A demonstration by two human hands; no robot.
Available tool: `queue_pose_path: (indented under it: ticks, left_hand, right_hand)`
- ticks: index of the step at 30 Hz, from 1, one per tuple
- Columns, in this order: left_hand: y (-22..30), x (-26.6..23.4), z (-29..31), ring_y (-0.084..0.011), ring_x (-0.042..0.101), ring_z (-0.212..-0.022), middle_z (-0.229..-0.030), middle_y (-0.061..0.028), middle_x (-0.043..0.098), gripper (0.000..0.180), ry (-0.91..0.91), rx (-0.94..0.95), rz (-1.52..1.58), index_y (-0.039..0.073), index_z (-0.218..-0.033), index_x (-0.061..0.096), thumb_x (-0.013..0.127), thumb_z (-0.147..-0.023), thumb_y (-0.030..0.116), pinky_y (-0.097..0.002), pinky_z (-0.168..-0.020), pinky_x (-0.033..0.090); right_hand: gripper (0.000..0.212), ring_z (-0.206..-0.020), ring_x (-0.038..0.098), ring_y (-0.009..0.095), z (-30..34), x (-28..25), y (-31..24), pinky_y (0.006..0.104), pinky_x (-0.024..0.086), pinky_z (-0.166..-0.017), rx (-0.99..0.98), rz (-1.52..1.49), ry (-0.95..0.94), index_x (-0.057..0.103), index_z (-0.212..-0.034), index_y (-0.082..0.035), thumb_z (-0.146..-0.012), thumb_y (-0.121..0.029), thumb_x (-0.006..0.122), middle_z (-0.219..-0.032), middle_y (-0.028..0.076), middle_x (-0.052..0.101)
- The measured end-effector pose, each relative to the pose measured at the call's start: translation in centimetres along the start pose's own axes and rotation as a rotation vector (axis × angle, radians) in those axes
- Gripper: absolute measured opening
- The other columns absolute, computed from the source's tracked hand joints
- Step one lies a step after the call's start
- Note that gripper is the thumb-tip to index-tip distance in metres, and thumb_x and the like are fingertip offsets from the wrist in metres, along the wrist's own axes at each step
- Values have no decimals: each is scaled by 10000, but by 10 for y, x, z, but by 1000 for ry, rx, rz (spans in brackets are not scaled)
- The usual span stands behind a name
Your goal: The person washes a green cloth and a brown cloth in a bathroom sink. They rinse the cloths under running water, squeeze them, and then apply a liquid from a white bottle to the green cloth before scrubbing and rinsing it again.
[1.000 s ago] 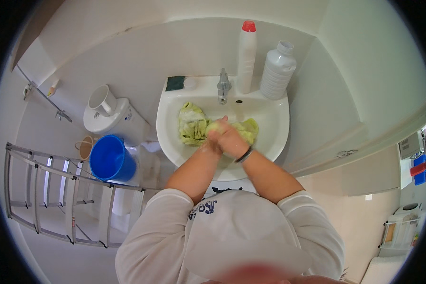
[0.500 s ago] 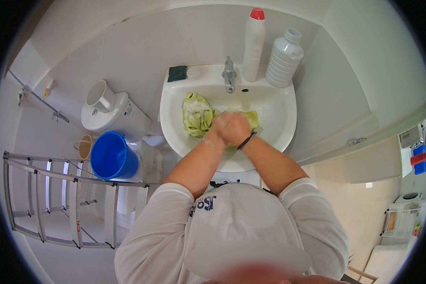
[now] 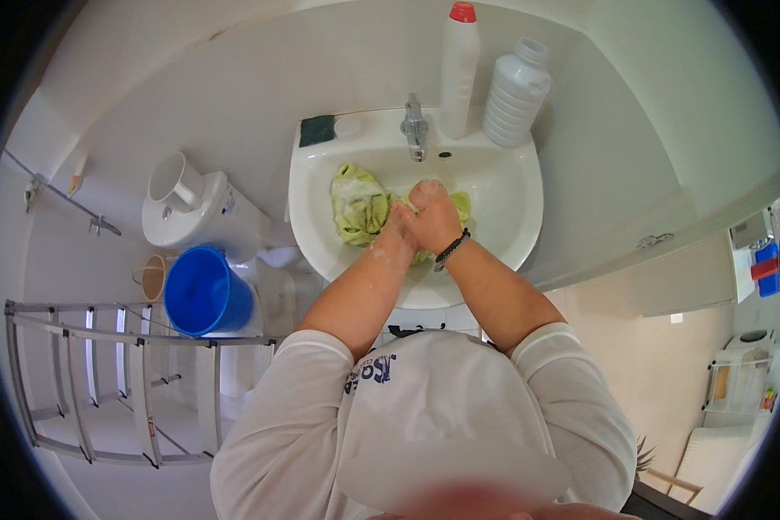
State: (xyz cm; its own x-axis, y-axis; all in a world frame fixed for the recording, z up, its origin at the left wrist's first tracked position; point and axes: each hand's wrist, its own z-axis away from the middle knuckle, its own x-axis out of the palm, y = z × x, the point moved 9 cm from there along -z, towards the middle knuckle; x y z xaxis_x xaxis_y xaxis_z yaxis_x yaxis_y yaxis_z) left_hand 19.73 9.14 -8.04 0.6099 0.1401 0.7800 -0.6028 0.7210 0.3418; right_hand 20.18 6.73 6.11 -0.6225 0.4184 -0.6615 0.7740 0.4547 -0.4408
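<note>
A wet yellow-green cloth [image 3: 355,208] lies bunched in the white washbasin [image 3: 503,247], with pale suds on its left part. My left hand [image 3: 397,227] is closed at the middle of the cloth, its fingers mostly hidden behind the other hand. Pressed against it, my right hand [image 3: 435,217] is curled into a fist, and bits of cloth stick out beside and below it. A dark bracelet circles my right wrist. Foam clings to my left wrist. Behind the hands stands a chrome tap [image 3: 415,130]; no running water can be made out.
On the basin's back ledge are a dark green scouring pad [image 3: 317,130], a red-capped white bottle [image 3: 459,74] and an uncapped white jug [image 3: 516,95]. To the left stand a blue bucket [image 3: 204,290], a toilet cistern [image 3: 225,221] with a white pitcher [image 3: 175,180] on it, and a metal ladder [image 3: 139,381].
My right hand has shifted slightly up and away from my left, turning its fist, while both stay at the cloth. The whole view has tilted a little.
</note>
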Motion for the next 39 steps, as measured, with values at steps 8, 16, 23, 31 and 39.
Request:
queue_pose_path:
  ticks: [8, 16, 23, 31, 39]
  left_hand:
    - [-3, 8, 18, -226, 505, -887, -974, -86, 521, 318, 61, -57, -24, 76, -979, 474, 378, -813, 330, -372, -784, 402]
    - [15, -6, -27, -222, 489, -925, -1003, -104, 511, 317, -361, 237, -69, 61, -965, 461, 392, -798, 322, -347, -789, 399]
    - [-5, -13, -27, -230, 510, -878, -962, -102, 526, 313, -188, -69, -51, 71, -973, 473, 417, -788, 317, -365, -766, 410]
    - [11, 10, 31, -225, 508, -881, -953, -109, 526, 339, 178, -34, -137, 53, -984, 466, 425, -786, 324, -363, -747, 414]
    - [12, 9, 15, -235, 505, -872, -985, -115, 506, 374, 84, 0, -232, 34, -967, 457, 448, -776, 355, -368, -762, 402]
  right_hand:
    - [251, -791, 449, 310, 9, 0, 19, 375, 390, -667, 54, -93, 11, 547, -640, 6, -651, -243, 577, -761, 150, 509]
    - [271, -705, 478, 305, 1, 11, 7, 380, 388, -623, -58, -174, -51, 529, -608, 2, -668, -262, 538, -687, 153, 520]
    - [202, -610, 495, 302, -3, 22, -11, 370, 407, -557, -167, 111, -196, 521, -578, -24, -693, -187, 494, -627, 133, 513]
    - [99, -621, 531, 241, 6, 41, -15, 344, 439, -548, -232, 186, -255, 558, -596, -64, -604, -151, 512, -640, 110, 541]
    - [188, -788, 523, 286, -15, 27, 76, 375, 414, -699, -243, 461, -399, 587, -770, -78, -597, -124, 528, -727, 125, 559]
